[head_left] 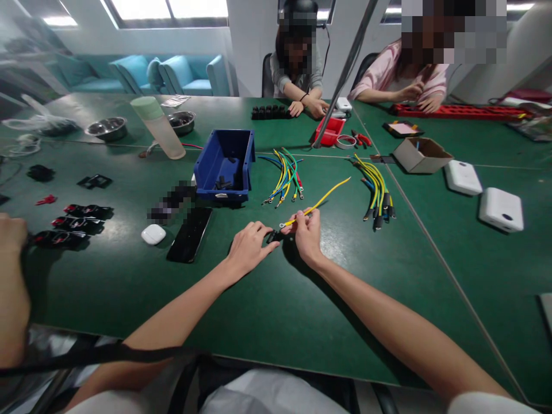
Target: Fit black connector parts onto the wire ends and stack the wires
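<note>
Between the thumb and fingers of my left hand (250, 246) is a small black sleeve (272, 236), held low over the green table. My right hand (307, 233) pinches a yellow wire (325, 197), whose ring terminal (283, 225) points at the black sleeve with a small gap between them. The wire's other end reaches up and right. Beyond my hands lies a loose bunch of yellow, green, blue and red wires (285, 172) with ring terminals. To the right is a second wire bundle (377, 187) with black sleeves on several ends.
A blue bin (224, 197) holding black pieces stands left of the wires. A phone (190, 236) and a white earbud case (153, 234) lie near my left hand. Two people work across the table. Another person's arm (12, 287) enters at left. White boxes (500, 210) sit right.
</note>
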Tool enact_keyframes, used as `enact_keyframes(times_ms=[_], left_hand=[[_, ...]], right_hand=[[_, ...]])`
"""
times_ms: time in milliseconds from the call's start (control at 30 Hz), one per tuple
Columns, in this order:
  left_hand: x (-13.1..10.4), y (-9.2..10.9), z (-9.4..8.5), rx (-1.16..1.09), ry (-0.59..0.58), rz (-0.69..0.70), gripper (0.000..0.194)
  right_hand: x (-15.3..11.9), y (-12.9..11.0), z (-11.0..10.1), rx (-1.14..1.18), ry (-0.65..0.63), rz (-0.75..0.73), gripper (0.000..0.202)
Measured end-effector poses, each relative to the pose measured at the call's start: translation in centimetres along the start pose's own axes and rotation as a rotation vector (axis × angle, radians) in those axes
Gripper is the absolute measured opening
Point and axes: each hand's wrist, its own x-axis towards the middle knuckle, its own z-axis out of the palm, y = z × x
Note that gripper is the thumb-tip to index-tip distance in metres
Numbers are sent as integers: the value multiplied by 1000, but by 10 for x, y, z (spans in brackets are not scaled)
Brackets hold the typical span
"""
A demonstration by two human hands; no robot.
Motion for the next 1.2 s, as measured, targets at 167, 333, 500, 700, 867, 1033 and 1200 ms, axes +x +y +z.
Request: enact_keyframes(times_ms=[167,333,500,700,867,1033,1200], left_hand=[[-1,-3,2,-3,-5,47,22],[0,-9,1,-91,43,47,25],[2,-9,-3,-197,86,21,24],[2,-7,-8,-281,152,-31,21],[2,-8,-9,-321,131,-41,22],[2,-9,-9,-297,115,-41,22],[2,-8,-10,-291,115,-48,22]], right_hand=[[1,0,1,-2,-11,-25,26],[0,-3,2,-4,-5,-35,25],[-2,-7,4,15,-1,-48,25],[-8,-9,6,40,24,-58,26],[-7,-4,6,42,32,-50,26],[-7,-3,5,24,15,-57,24],[-9,-6,6,-3,1,-68,24]])
